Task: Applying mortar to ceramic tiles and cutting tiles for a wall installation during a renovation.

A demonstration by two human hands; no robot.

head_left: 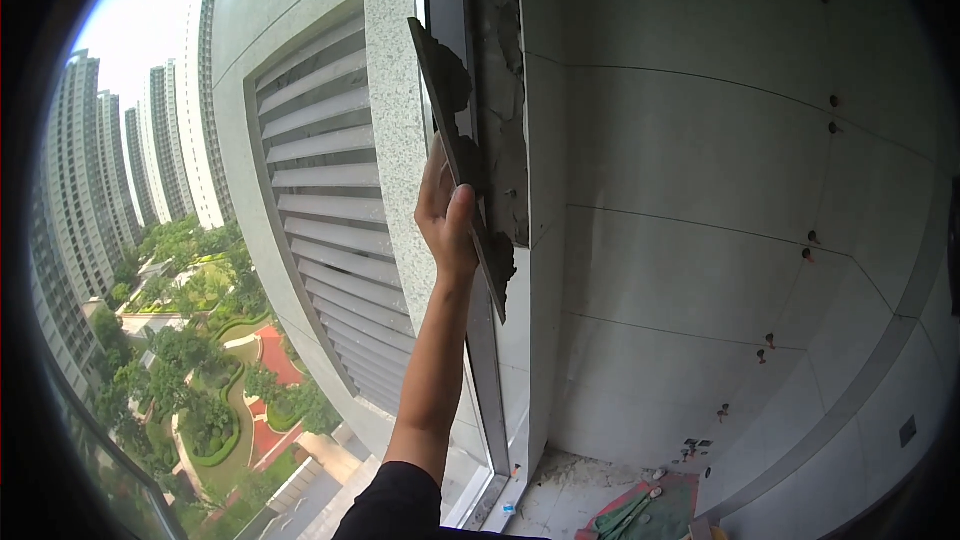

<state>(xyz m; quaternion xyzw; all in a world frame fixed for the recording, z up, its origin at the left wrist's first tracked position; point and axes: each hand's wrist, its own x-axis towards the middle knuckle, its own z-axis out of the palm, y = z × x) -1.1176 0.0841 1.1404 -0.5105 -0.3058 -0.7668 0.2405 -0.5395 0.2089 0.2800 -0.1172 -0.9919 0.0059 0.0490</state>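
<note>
My left hand [448, 215], at the end of a raised bare forearm, is closed round a narrow tile strip [447, 125]. The thumb lies along the strip's near edge, and the fingers reach behind its window side. Dark grey lumps of mortar [451, 75] cling to the side turned to the wall. The strip stands tilted, its top leaning left, beside the window frame. Just right of its upper part is a bare, rough grey jamb [503, 130], with pale tile below it. Whether the strip touches the jamb, I cannot tell. My right hand is out of view.
The window opening [440, 340] lies at left, with a louvred outer wall [325, 170], towers and gardens beyond. Large pale wall tiles [680, 140] cover the right side, with several small pipe outlets. Green and red cloth [650, 510] lies on the dusty floor below.
</note>
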